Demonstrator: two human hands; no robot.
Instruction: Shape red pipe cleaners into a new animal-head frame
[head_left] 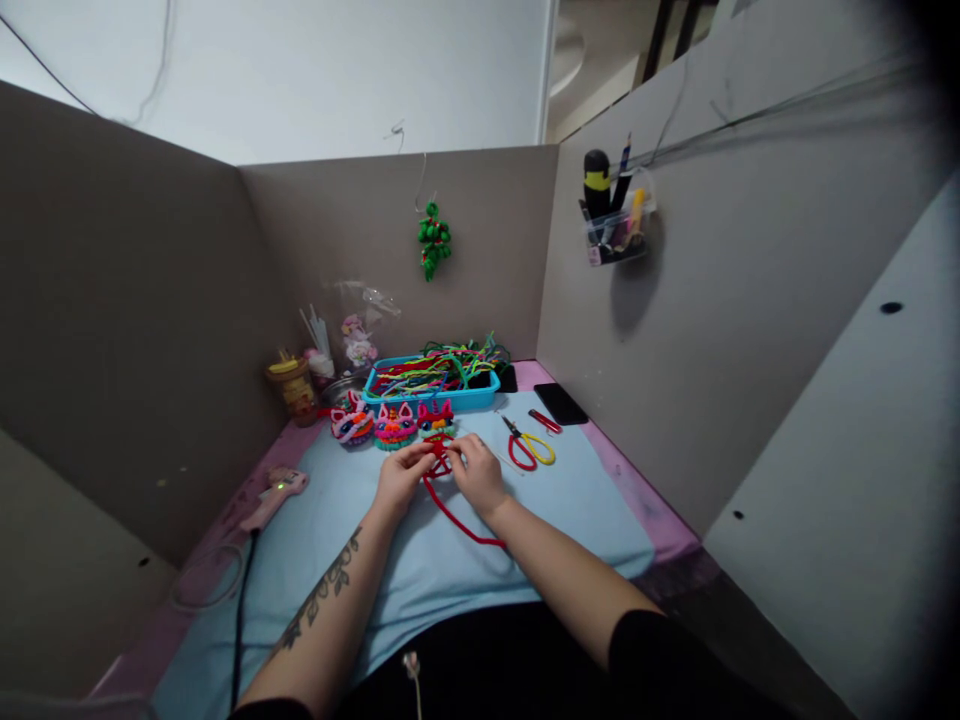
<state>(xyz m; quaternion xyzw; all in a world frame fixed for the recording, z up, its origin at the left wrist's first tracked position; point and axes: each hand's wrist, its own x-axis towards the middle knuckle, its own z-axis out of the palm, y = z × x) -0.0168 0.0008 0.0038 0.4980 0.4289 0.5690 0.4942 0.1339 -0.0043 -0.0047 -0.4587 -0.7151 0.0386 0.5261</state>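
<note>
My left hand (402, 474) and my right hand (475, 472) meet over a light blue mat (592, 500), both pinching a red pipe cleaner (453, 514). Its near end is bent into a small shape between my fingertips. The rest trails in a curve toward my right forearm. Just beyond my hands stand three colourful pipe-cleaner animal heads (393, 424) in a row.
A blue tray (424, 398) of mixed pipe cleaners sits at the back. Scissors (528, 446), a small red tool (544, 421) and a black phone (560, 403) lie to the right. A pink glue gun (273, 496) with cord lies left. Grey partition walls surround the desk.
</note>
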